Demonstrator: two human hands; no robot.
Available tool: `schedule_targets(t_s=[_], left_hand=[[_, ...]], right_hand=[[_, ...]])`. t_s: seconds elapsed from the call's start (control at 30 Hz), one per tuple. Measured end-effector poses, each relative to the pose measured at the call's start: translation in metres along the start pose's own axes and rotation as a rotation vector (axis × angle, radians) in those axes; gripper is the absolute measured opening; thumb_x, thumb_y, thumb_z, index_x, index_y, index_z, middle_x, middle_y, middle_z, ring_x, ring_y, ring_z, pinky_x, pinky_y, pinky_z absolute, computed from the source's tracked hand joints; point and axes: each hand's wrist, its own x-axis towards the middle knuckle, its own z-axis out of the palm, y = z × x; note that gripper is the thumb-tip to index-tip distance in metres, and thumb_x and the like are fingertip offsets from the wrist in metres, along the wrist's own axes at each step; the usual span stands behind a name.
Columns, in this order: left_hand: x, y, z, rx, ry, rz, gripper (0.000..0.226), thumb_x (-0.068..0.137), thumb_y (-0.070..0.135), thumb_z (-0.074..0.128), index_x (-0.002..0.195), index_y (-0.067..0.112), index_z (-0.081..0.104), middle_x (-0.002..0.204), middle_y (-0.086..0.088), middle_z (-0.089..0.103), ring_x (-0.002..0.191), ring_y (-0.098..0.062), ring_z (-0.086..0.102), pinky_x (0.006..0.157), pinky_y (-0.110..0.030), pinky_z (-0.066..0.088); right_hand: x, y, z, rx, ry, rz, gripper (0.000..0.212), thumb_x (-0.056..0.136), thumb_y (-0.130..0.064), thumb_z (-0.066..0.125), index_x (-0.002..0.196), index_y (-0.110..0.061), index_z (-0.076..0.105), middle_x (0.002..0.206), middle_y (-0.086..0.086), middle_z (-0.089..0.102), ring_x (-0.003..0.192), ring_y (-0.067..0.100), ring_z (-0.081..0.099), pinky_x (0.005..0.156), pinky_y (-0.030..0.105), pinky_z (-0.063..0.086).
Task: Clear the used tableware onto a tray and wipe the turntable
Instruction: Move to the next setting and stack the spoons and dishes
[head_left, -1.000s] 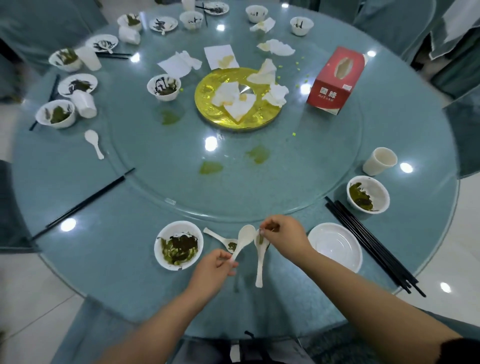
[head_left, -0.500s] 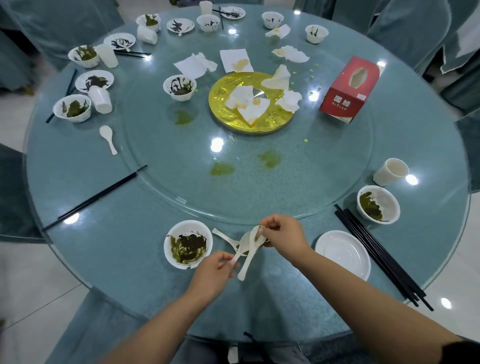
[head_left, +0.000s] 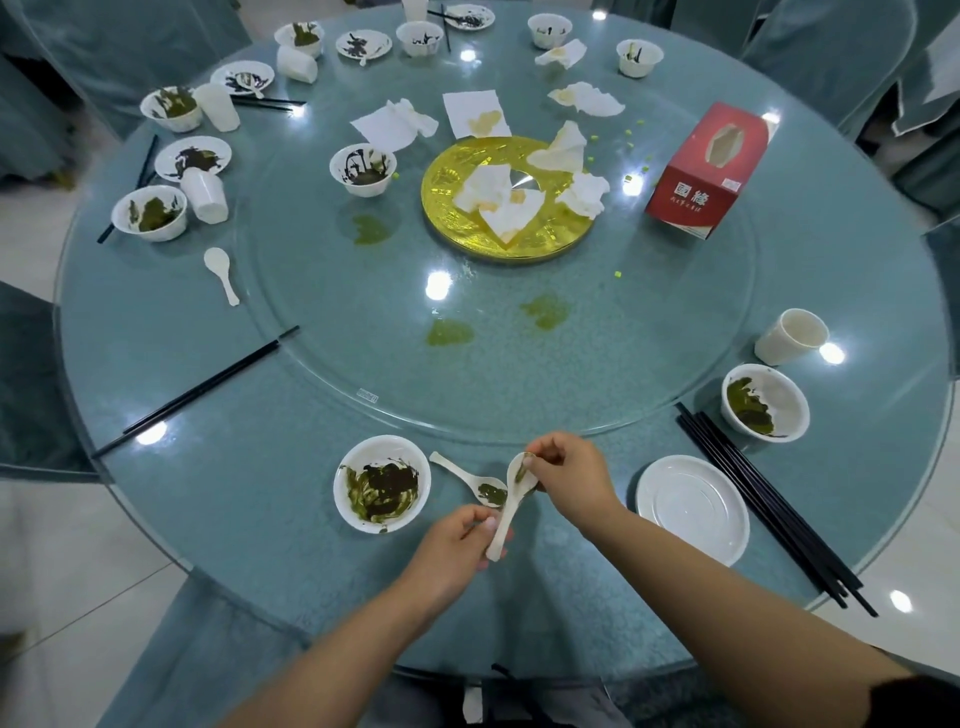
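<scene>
While the left hand (head_left: 457, 545) pinches the flat handle end of a white spoon (head_left: 511, 501) between thumb and curled fingers, the right hand (head_left: 569, 480) pinches the rounded bowl end of the same stack; whether it is one spoon or two nested together cannot be told. The spoon looks smooth and glossy, with a green smear near its tip. Just left of the grip, a second white spoon (head_left: 470, 480) lies on the table with dark green residue in its oval bowl, its handle pointing away to the left. Further left of it sits a round white bowl (head_left: 382, 483) streaked with dark green and brown sauce. To the right of the grip rests a clean, shallow white saucer (head_left: 693, 509) with faint concentric rings, and beyond that a bundle of long black chopsticks (head_left: 769, 499) lies slantwise. Past the chopsticks stands another smeared bowl (head_left: 764, 401) and a tipped white cup (head_left: 790, 336).

Beyond the grip spreads the clear glass turntable (head_left: 363, 332), a wide disc over the speckled blue-green round table (head_left: 249, 519). Green blotches mark the glass, and a shiny embossed gold plate (head_left: 452, 218) at its centre carries crumpled, stained paper napkins (head_left: 498, 202). A red cardboard tissue box (head_left: 706, 169) stands far right of that plate.
</scene>
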Motion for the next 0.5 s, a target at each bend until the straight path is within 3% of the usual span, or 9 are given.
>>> schedule_targets(t_s=[0.13, 0.23, 0.37, 0.5], left_hand=[[0.014, 0.000, -0.007, 0.324, 0.054, 0.085, 0.018, 0.098, 0.022, 0.050, 0.108, 0.022, 0.065, 0.110, 0.010, 0.066, 0.104, -0.007, 0.059, 0.089, -0.019, 0.043], [0.034, 0.005, -0.018, 0.831, 0.135, 0.276, 0.032, 0.093, 0.015, 0.051, 0.126, 0.015, 0.055, 0.127, 0.001, 0.057, 0.119, -0.017, 0.050, 0.100, -0.026, 0.037], [0.064, 0.017, -0.023, 1.518, 0.093, 0.384, 0.039, 0.087, 0.004, 0.050, 0.124, 0.014, 0.046, 0.128, -0.006, 0.048, 0.120, -0.025, 0.043, 0.096, -0.031, 0.035], [0.086, 0.026, -0.013, 1.745, 0.068, 0.409, 0.034, 0.090, 0.004, 0.047, 0.122, 0.013, 0.047, 0.126, -0.007, 0.051, 0.120, -0.026, 0.045, 0.097, -0.033, 0.034]], right_hand=[[0.002, 0.005, -0.014, 0.000, 0.003, 0.014, 0.015, 0.084, -0.008, 0.067, 0.075, -0.020, 0.066, 0.080, 0.004, 0.071, 0.081, 0.024, 0.068, 0.081, 0.047, 0.056], [0.002, 0.012, -0.027, -0.007, 0.026, 0.034, 0.015, 0.085, -0.010, 0.067, 0.076, -0.022, 0.065, 0.080, 0.002, 0.071, 0.082, 0.023, 0.068, 0.082, 0.046, 0.056], [-0.006, 0.028, -0.042, 0.013, 0.077, 0.066, 0.018, 0.083, -0.008, 0.068, 0.076, -0.024, 0.064, 0.082, 0.004, 0.071, 0.082, 0.023, 0.068, 0.082, 0.046, 0.056], [-0.016, 0.043, -0.058, 0.031, 0.113, 0.102, 0.013, 0.082, -0.008, 0.069, 0.080, -0.021, 0.067, 0.083, 0.005, 0.071, 0.082, 0.023, 0.068, 0.083, 0.046, 0.056]])
